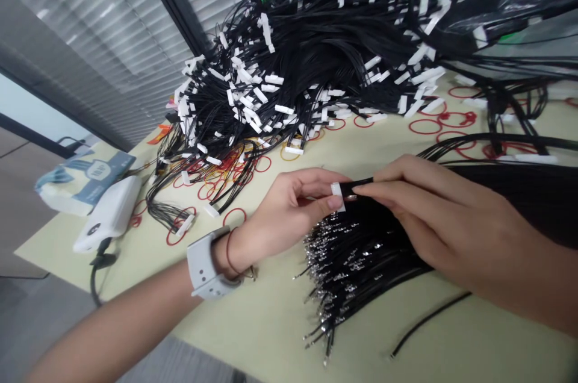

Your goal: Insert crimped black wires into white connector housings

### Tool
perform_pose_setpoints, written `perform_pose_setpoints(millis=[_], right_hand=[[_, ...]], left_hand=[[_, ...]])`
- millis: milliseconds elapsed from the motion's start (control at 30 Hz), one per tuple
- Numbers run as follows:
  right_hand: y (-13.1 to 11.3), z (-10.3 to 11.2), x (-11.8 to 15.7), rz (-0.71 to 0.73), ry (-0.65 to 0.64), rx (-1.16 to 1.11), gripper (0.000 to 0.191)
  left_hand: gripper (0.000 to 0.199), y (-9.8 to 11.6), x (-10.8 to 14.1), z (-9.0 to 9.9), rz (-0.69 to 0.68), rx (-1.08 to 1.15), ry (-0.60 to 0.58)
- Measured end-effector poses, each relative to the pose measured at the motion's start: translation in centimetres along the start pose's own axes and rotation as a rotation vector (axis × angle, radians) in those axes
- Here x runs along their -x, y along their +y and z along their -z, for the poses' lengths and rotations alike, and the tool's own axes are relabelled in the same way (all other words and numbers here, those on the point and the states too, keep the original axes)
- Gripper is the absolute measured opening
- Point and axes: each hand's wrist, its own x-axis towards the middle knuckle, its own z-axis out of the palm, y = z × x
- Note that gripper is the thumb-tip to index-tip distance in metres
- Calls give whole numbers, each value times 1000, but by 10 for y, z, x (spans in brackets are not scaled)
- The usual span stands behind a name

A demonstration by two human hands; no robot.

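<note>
My left hand (289, 208) pinches a small white connector housing (338, 195) between thumb and fingers. Black wires (361, 183) run from the housing to the right, and my right hand (451, 220) is closed on them close behind it. Below both hands lies a thick bundle of loose black wires (388, 250). Their bare metal terminals (334, 262) fan out towards the left. One single wire (427, 320) lies apart on the table, in front of the bundle.
A large heap of black cables with white connectors (316, 58) fills the back of the pale yellow table (253, 329). Red rubber bands (424, 125) are scattered about. At the left are a white power bank (111, 214) with a cable plugged in and a tissue pack (90, 175).
</note>
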Motion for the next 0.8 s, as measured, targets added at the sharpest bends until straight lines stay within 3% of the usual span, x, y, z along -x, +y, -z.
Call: perform_pose_setpoints(millis=[200,333,600,800], right_hand=[[2,-3,-1,-62,74,-57,10],[2,-4,-1,-82,65,-64,9],[3,3,-1,-246,-97,-237,8],[3,3,-6,-255,-109,-308,9]], left_hand=[[19,1,-2,0,-12,-51,12],[21,1,-2,0,-16,-72,9],[22,-2,-2,0,-47,-90,-17],[19,-2,-1,-2,-44,-85,-22]])
